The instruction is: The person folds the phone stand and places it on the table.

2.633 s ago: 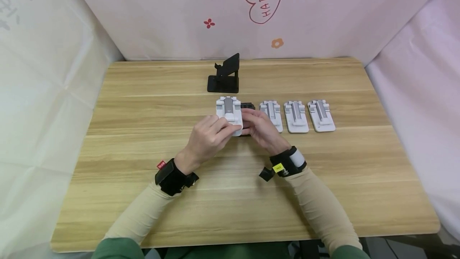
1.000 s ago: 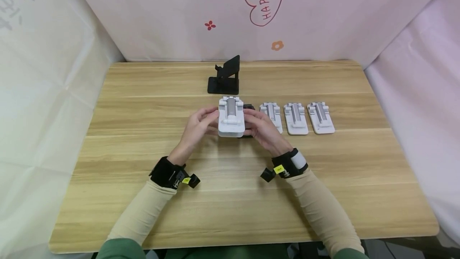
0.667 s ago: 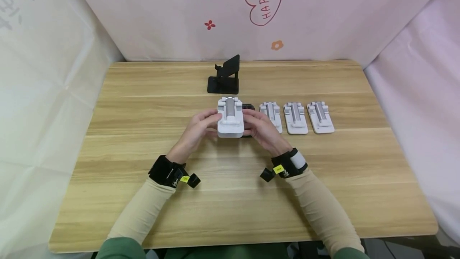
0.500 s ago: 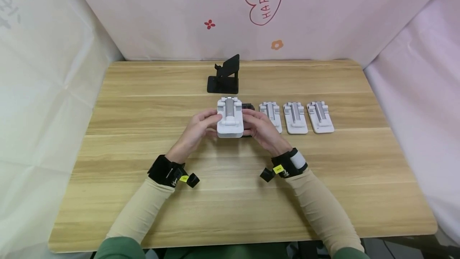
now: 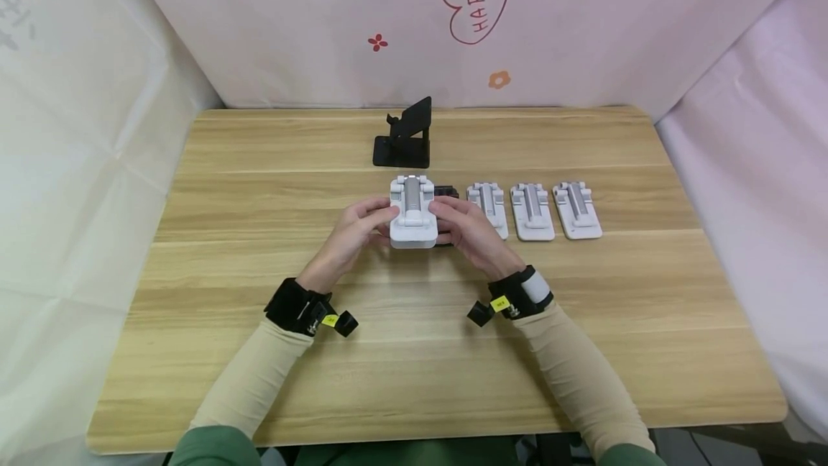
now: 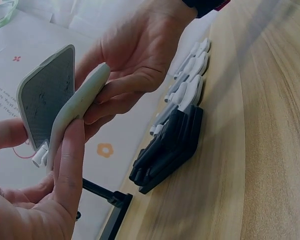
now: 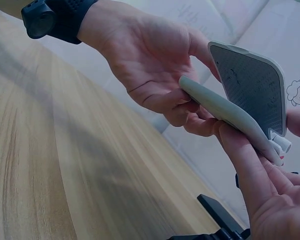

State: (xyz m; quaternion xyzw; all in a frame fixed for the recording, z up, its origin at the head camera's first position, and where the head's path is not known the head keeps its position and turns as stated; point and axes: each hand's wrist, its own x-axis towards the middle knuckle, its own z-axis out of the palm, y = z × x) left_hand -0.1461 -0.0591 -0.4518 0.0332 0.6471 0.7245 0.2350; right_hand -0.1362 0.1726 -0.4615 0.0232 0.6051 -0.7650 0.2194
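Both hands hold a white folding phone stand [image 5: 414,229] above the table, with its grey hinged arm facing up in the head view. My left hand [image 5: 346,239] pinches its left edge, and my right hand [image 5: 475,236] grips the right edge with the thumb near the hinge side. The left wrist view shows the stand's plate, with a dark grey pad [image 6: 50,97], swung partway off the white base [image 6: 80,102]. Fingers [image 6: 72,155] of the left hand lie along the base. In the right wrist view the pad [image 7: 252,87] forms a wedge with the base [image 7: 225,110].
A black folded phone stand [image 5: 446,191] lies behind my right hand. To its right are three white folded stands, including the middle one [image 5: 532,213]. An unfolded black stand [image 5: 402,152] stands farther back on the wooden table [image 5: 272,185]. A white cloth hangs behind.
My left hand has gone from over the front of the stand to its left edge. The right thumb has since come onto the stand's right edge. The other stands have stayed put.
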